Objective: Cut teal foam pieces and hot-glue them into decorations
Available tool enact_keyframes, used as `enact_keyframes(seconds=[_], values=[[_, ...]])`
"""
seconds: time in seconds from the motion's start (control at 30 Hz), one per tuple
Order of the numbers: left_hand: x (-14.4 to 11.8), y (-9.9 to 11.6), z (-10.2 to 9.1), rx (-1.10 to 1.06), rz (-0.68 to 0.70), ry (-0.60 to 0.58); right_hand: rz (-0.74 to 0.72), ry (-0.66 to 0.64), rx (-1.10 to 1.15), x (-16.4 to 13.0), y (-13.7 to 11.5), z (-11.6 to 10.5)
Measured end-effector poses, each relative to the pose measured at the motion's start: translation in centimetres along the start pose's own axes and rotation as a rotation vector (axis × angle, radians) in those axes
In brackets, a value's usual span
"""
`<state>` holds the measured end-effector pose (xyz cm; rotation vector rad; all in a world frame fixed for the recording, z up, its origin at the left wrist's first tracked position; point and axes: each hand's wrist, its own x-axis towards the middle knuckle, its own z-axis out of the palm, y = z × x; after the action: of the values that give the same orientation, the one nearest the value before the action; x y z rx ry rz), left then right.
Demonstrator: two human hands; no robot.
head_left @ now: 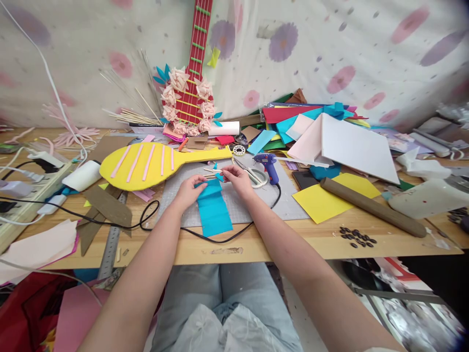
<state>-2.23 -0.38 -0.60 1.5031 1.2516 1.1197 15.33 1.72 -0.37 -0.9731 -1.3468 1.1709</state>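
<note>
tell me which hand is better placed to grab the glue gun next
Right, likely: the right hand is nearer the glue gun. The left hand is farther off, by the blue sheet. The right hand appears to pinch a stick, so may need freeing first.

Head camera: sole view, worn on the head
Facing: forward and down over the table [326, 234]
Nearest: forearms [141, 276] and lap [198, 281], along the bottom
Middle: left hand [188, 193] and right hand [237, 179], seen from behind and above
Farthest: curtain [311, 24], across the top
Breadth: wide, power strip [27, 215] far left, roll [373, 208] well right
</note>
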Motion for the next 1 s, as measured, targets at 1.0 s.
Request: enact_keyframes(seconds=[1.0], values=[[-0.8,1.5,2.1,0.824,0.401,0.114,-0.167,-0.162,-0.459,-0.7,0.4,0.3]])
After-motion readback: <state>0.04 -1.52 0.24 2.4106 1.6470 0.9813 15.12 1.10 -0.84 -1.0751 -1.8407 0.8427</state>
